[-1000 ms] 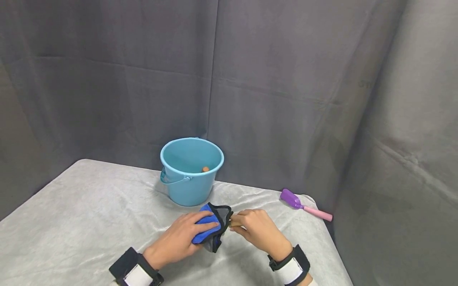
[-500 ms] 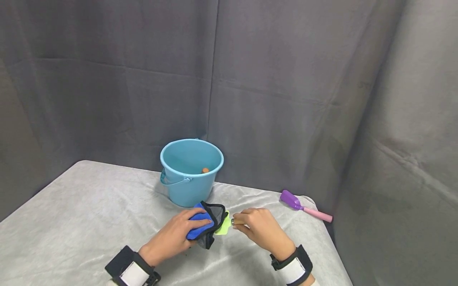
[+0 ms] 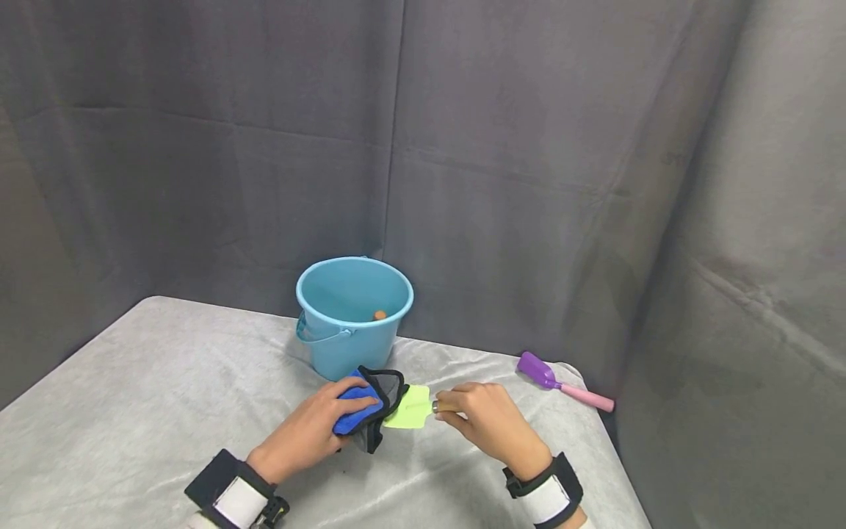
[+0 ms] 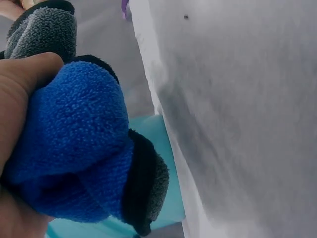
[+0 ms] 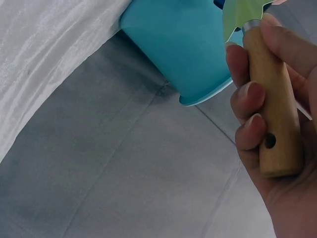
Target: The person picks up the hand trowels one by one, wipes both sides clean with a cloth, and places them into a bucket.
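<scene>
My left hand [image 3: 305,432] grips a folded cloth [image 3: 357,411], blue on one side and grey on the other, with black edging. In the left wrist view the thumb presses on the bunched blue fabric [image 4: 79,119]. My right hand [image 3: 490,426] holds a small garden trowel by its wooden handle [image 5: 273,109], fingers wrapped round it. The trowel's light green blade [image 3: 411,408] points left toward the cloth, its far end hidden behind the cloth. A metal collar [image 5: 251,25] joins blade and handle.
Behind the hands stands a light blue bucket [image 3: 353,353] with an orange-brown thing [image 3: 380,315] inside. A small purple scoop with a pink handle [image 3: 587,397] lies at the table's right back edge. Grey curtains [image 3: 529,184] surround the cloth-covered table [image 3: 132,404].
The cloth in my left hand has slid left along the trowel, baring most of the green blade that it covered. My right hand has shifted slightly right.
</scene>
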The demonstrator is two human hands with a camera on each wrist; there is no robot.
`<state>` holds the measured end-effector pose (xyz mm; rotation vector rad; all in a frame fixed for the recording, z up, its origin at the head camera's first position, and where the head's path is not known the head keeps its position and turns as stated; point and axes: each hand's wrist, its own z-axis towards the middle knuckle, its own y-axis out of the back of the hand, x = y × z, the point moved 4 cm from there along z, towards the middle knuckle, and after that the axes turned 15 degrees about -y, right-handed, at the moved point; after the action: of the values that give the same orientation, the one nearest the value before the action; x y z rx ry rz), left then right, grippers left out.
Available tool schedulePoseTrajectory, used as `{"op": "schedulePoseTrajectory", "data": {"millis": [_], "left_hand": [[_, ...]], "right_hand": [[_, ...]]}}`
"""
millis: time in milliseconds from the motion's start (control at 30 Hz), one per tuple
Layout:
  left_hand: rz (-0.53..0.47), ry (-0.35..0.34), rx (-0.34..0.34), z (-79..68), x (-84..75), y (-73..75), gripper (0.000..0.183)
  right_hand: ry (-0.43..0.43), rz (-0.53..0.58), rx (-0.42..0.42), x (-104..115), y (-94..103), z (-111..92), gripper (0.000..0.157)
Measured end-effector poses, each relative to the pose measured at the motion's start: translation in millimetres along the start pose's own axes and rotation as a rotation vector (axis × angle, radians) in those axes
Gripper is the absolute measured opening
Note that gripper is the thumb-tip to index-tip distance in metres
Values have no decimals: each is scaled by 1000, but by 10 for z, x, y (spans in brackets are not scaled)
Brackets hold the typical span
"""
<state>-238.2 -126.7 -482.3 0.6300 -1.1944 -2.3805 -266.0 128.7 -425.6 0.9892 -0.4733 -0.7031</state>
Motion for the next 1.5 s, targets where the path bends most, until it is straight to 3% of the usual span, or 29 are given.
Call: {"op": "schedulePoseTrajectory", "data": {"millis": [267, 433, 633, 800, 1100, 1333, 1500], "left_hand": [[16, 87, -26, -80, 147, 149, 66], [10, 129, -103, -90, 176, 214, 65], [55, 19, -286, -19, 86, 256, 78], [76, -71, -329, 52, -60, 221, 84], [83, -122, -240, 121, -262, 61, 81], [89, -92, -30, 116, -307, -46, 74], [78, -75, 60, 84, -313, -116, 70]], "right_hand": [[-63, 49, 82, -9, 9, 3, 20], [-116, 48, 135, -1, 0, -4, 18], [-130, 32, 179, 26, -57, 3, 20], [-95, 34, 189, 80, -128, 6, 22], [-60, 63, 169, 128, -186, -9, 8], [-15, 49, 131, 157, -175, 8, 8], [-12, 24, 122, 149, -193, 2, 13]]}}
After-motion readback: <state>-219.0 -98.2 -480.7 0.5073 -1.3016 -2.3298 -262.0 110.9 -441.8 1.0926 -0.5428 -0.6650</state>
